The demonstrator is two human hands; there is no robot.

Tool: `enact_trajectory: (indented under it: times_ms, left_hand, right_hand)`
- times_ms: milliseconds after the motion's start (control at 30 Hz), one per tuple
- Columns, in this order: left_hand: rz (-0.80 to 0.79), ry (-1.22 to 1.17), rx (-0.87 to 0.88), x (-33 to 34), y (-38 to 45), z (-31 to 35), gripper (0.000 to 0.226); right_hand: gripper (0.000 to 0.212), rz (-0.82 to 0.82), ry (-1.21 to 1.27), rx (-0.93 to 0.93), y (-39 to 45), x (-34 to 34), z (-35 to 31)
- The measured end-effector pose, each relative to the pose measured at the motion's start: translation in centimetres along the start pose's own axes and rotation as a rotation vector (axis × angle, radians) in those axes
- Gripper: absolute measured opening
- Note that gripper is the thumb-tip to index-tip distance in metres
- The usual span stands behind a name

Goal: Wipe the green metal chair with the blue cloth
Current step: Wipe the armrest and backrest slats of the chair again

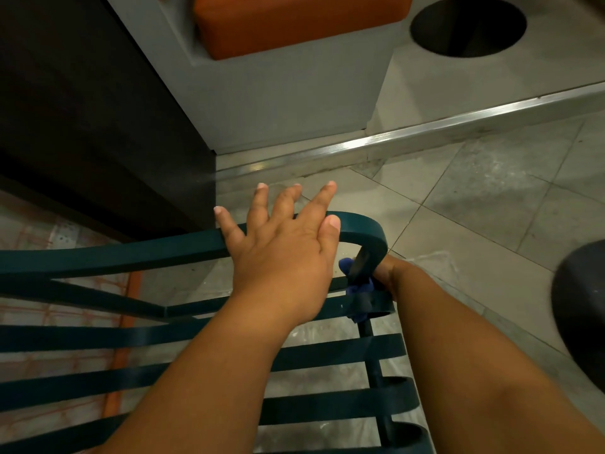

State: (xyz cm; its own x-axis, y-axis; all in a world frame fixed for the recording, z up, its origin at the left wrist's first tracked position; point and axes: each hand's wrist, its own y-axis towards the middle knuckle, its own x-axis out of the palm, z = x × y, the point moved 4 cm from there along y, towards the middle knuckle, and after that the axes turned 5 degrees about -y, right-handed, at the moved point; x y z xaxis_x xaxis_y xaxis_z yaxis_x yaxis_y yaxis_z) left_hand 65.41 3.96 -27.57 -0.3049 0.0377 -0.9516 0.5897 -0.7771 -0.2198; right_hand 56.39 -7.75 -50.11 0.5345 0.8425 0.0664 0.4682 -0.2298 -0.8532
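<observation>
Both forearms fill the near foreground, reaching over the green metal chair (98, 257), whose flat slats span the lower view above a tiled floor (474, 198). Left hand (281, 253) lies flat with fingers spread on the curved top rail, bracing and holding nothing. Right hand (388, 273) is mostly hidden behind the rail's bend; it appears to hold the blue cloth (355, 290) bunched against the upright there, though its fingers cannot be seen. Wiping looks under way at this corner; how much of the slats is already done cannot be judged.
</observation>
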Motion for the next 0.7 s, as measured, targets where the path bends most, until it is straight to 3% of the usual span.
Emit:
enact_trajectory:
  times_ms: [33,100,200,300,467,567,700]
  left_hand:
    - [0.0,-0.002,0.001,0.0,-0.1,0.0,0.048]
    - [-0.001,-0.004,0.004,-0.1,-0.1,0.1,0.049]
    - [-0.014,0.007,-0.001,-0.3,-0.3,0.2,0.05]
    - [-0.025,-0.003,-0.003,-0.5,-0.4,0.3,0.049]
    - [-0.048,0.003,-0.005,-0.8,-0.3,0.4,0.049]
    - [-0.065,-0.006,-0.005,-1.0,-0.4,0.6,0.049]
    - [-0.056,0.011,-0.004,-1.1,-0.4,0.6,0.052]
  right_hand:
    - [0.003,0.013,-0.04,-0.039,0.1,-0.1,-0.3]
    - [0.012,0.107,-0.142,-0.116,-0.9,-0.8,-1.2]
    - [0.016,-0.031,-0.117,-0.201,-5.3,-0.1,-2.9]
    - [0.027,0.057,-0.012,-0.289,-9.1,-0.4,-3.9]
    - [0.033,0.303,0.16,-0.449,-14.8,1.7,-5.0]
    - [0.03,0.689,-0.012,-0.6,-18.6,4.2,-5.4]
    - [0.04,0.77,-0.141,-0.807,-21.0,8.3,-6.7]
